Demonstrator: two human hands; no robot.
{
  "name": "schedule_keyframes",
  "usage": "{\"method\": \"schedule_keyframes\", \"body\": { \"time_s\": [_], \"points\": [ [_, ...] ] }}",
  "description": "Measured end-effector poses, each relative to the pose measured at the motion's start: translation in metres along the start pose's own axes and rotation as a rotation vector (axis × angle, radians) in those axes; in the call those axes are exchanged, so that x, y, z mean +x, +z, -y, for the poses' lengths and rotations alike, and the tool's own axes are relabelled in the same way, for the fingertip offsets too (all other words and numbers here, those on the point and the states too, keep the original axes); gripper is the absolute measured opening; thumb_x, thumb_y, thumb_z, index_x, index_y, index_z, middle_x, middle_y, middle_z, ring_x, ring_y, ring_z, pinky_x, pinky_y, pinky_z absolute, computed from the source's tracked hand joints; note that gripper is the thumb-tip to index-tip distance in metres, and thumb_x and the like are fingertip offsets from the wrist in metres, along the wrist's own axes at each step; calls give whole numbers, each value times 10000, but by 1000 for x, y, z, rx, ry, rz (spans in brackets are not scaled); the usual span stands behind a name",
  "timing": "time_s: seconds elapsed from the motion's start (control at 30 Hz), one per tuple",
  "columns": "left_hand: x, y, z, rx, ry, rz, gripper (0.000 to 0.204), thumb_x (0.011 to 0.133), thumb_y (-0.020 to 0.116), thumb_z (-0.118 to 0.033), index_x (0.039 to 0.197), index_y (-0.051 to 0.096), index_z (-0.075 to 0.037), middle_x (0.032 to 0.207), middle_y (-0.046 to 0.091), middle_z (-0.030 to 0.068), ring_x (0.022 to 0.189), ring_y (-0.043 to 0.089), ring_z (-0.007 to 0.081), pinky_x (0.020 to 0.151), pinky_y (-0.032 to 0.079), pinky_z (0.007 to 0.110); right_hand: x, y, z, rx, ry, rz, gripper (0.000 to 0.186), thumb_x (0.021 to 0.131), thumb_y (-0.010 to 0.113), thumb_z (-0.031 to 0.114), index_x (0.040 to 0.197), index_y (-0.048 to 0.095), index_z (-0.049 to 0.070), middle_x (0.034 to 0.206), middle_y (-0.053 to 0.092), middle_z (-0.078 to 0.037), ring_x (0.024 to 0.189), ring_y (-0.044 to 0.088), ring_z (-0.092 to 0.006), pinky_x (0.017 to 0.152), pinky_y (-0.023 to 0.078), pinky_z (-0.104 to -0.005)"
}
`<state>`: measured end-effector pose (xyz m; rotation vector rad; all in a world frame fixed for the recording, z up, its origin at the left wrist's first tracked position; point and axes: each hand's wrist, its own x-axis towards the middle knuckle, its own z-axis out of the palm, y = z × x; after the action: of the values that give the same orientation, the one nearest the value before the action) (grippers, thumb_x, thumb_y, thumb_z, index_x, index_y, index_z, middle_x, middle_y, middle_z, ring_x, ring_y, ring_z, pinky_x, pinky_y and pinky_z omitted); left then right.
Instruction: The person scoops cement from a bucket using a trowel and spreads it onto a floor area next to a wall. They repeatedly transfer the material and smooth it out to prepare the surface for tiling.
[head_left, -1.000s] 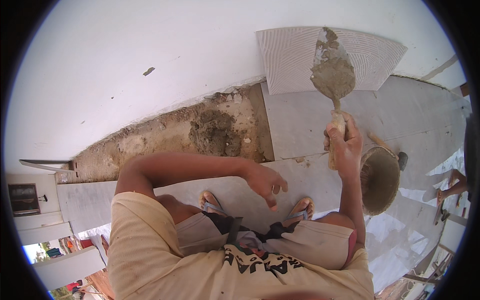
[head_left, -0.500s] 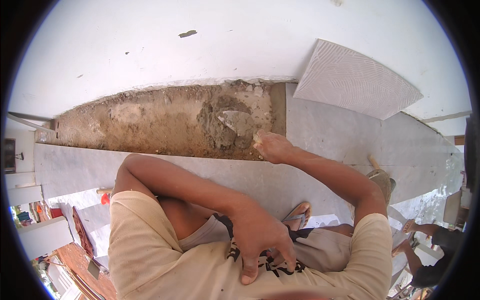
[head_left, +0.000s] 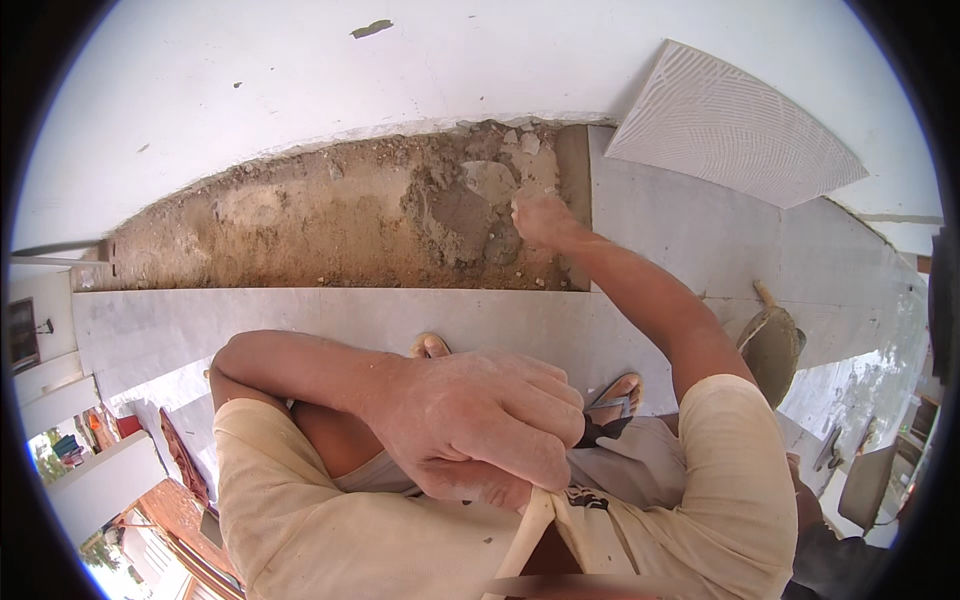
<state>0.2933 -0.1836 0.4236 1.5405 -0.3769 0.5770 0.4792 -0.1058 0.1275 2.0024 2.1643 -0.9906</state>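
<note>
My right hand grips the trowel, whose mud-coated blade rests in a pile of wet grey mortar. The mortar lies at the right end of a bare, untiled strip of earth and rubble along the white wall. The trowel's handle is hidden by my fingers. Closer to me, my left hand is closed on the neckline of my beige shirt, pulling it up.
A tile with a combed back leans on the wall at upper right. Grey floor tiles border the strip. A mortar bucket with a wooden-handled tool stands right of me. Another person's dark clothing shows at lower right.
The trowel came down from raised beside the leaning tile into the mortar pile, then shifted slightly. My left hand moved back to my chest and closed on the shirt.
</note>
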Motion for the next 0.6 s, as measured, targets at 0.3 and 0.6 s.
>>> {"method": "schedule_keyframes", "body": {
  "time_s": [0.3,0.6],
  "points": [
    [-4,13,-4,56,29,-228,153,903,634,-34,756,617,4,701,482,56,569,524,195,557,424,357,-1,-31,-13,-130,-112,132,360,978,494,250,1195,621,-8,1170,649,-277,1102,636,-432,951,506,-530],
    [23,54,22,101,151,-645,214,833,678,-1,669,550,-53,696,580,69,477,475,123,415,317,297,21,1,-31,57,104,-26,431,1007,465,329,1173,570,-55,1246,602,-304,1163,606,-423,973,477,-529]
  ]
}}
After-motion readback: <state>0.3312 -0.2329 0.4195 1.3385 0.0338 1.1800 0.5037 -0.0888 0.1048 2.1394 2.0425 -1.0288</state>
